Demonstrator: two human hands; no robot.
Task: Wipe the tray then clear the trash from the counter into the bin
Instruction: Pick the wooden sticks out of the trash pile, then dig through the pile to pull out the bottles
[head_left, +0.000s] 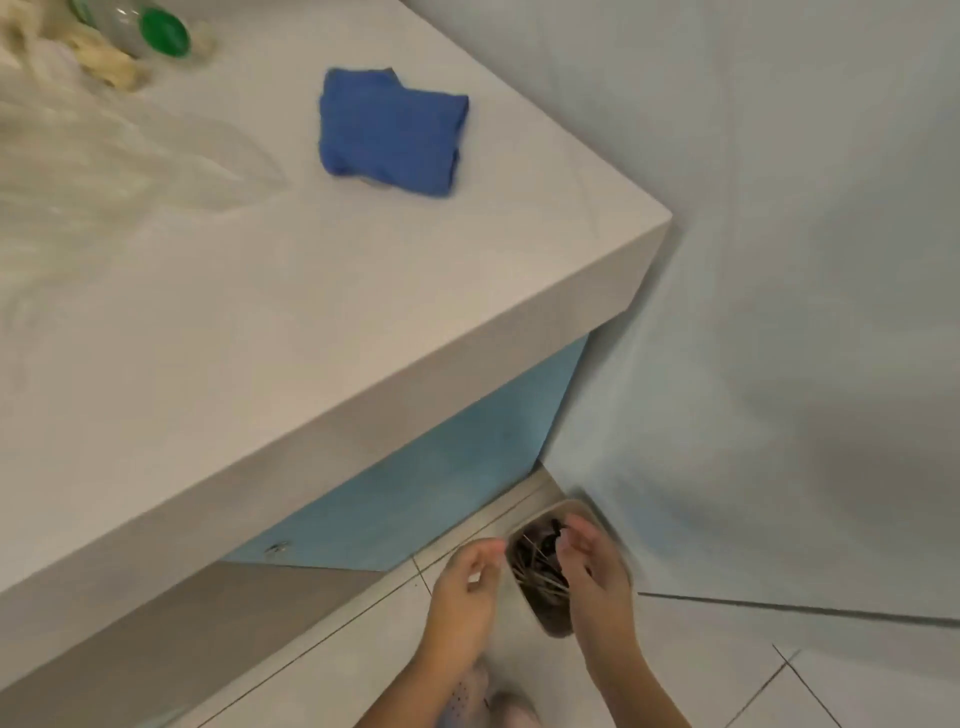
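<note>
A small pale bin (582, 512) stands on the floor in the corner under the counter, holding dark trash and thin wooden sticks (535, 571). My left hand (465, 587) hovers just left of the bin's rim, fingers loosely curled, with nothing plainly in it. My right hand (597, 569) hangs over the bin's right side, fingers relaxed and pointing down, holding nothing. A folded blue cloth (389, 137) lies on the white counter (260, 338) near its far corner. No tray is in view.
A crumpled clear plastic bag (104, 156) lies at the counter's left, and a clear bottle with a green cap (163, 32) lies at the top left. A pale wall (779, 260) rises on the right. The floor is tiled (727, 665).
</note>
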